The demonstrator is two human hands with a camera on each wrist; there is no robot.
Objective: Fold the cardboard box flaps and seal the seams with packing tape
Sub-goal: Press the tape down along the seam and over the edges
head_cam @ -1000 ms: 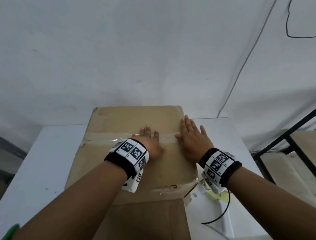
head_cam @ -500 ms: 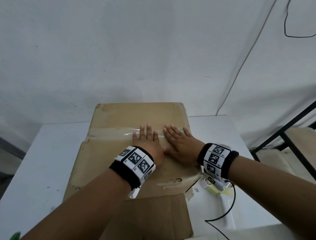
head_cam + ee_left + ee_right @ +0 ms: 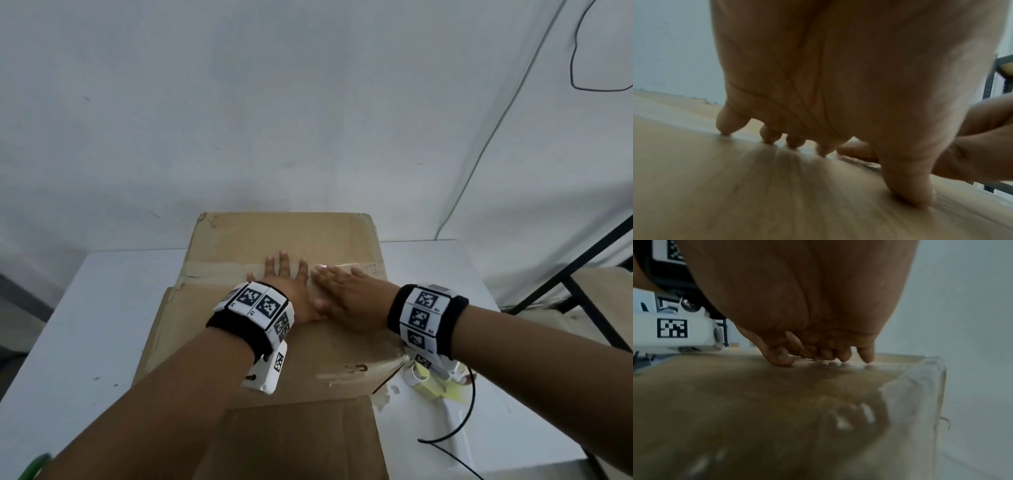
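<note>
A brown cardboard box (image 3: 239,236) stands on the white table, its top flaps folded flat. A strip of clear packing tape (image 3: 212,269) runs across the middle seam. My left hand (image 3: 286,277) lies flat on the tape with fingers spread, fingertips (image 3: 768,138) pressing the seam. My right hand (image 3: 342,284) lies flat beside it, angled leftward, its fingertips (image 3: 866,357) on the shiny tape (image 3: 890,365). The two hands touch at the thumbs. A second tape strip (image 3: 346,371) crosses the box's near part. A loose brown flap (image 3: 298,442) sticks out toward me.
The white table (image 3: 85,325) shows on both sides of the box. A tape roll (image 3: 419,373) with yellowish scraps and a black cable (image 3: 469,411) lie at the box's right front. A black metal rack (image 3: 565,274) stands at the right. A white wall is behind.
My right hand slid left along the taped seam from the box's right edge until it met the left hand. My left hand stayed on the seam near the middle.
</note>
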